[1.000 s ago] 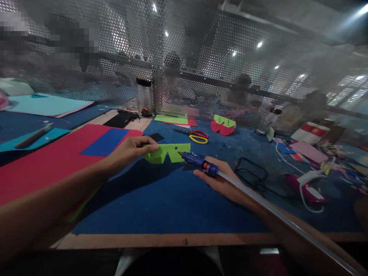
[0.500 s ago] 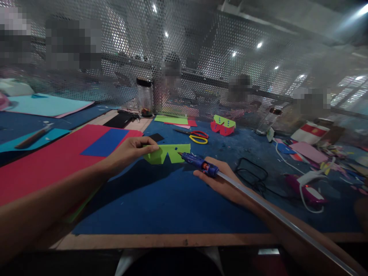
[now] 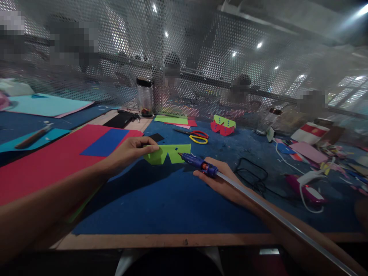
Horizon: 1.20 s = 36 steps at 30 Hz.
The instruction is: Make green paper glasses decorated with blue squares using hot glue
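Observation:
My left hand (image 3: 130,150) pinches the left edge of a folded lime-green paper cutout (image 3: 168,153) and keeps it just above the blue mat (image 3: 161,199). My right hand (image 3: 220,180) grips a blue glue gun (image 3: 198,163); a long clear glue stick (image 3: 273,216) juts from its back toward me. The gun's nozzle touches the right part of the green cutout.
Red and blue sheets (image 3: 60,153) lie at the left. Red-and-yellow scissors (image 3: 197,136), a green-and-red paper piece (image 3: 223,125), a jar (image 3: 144,97) and black cable (image 3: 253,174) lie behind. A pink glue gun (image 3: 306,189) and paper scraps fill the right. A perforated metal screen (image 3: 201,57) stands behind.

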{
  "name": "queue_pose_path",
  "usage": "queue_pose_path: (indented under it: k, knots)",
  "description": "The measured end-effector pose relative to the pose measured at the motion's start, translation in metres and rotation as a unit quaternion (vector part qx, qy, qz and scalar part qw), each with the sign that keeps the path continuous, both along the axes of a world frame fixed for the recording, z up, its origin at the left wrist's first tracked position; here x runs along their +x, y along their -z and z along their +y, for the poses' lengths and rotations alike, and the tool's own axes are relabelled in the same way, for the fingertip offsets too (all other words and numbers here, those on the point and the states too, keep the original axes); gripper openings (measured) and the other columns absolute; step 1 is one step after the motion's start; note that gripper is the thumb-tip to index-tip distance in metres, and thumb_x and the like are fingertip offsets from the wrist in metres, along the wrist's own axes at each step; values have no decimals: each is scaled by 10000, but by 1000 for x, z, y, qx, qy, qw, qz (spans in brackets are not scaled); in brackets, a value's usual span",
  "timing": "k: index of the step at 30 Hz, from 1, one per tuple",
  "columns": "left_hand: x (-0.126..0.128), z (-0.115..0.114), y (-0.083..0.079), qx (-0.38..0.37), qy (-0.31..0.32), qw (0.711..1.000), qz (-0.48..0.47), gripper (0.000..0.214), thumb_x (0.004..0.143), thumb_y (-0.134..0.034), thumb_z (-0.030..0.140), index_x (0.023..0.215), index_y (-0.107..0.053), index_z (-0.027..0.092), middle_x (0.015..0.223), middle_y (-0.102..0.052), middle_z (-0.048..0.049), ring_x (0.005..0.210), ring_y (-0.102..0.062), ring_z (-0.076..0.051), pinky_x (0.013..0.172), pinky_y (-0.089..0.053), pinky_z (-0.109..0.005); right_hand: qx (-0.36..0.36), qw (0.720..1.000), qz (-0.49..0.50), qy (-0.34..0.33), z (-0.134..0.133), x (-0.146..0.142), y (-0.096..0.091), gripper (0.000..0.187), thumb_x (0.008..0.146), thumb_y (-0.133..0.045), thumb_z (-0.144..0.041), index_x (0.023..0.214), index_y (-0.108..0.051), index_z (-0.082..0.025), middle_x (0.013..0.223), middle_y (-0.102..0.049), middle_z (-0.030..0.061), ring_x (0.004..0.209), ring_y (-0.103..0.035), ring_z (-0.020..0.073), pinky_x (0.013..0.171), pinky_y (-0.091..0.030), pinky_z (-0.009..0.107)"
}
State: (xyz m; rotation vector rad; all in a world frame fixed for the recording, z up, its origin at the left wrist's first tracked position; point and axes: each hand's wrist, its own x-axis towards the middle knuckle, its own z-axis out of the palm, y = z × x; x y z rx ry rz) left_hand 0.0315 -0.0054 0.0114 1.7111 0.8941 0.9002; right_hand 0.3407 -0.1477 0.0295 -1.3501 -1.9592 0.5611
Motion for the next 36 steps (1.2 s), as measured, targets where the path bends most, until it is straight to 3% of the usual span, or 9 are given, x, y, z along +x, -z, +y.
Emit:
queue_pose_path:
  k: [36]
  knots:
    - [1,-1,-1,-7,8,1000,-3,326,851,-882,511,853,-808,194,791,-789,-35,725,-725,-164,684,-585,-251,4,1000,-21,5,1,1,1,374,1018,-688,-432,779,-476,-237,758,-490,-30,685,-471,142,634,-360,275]
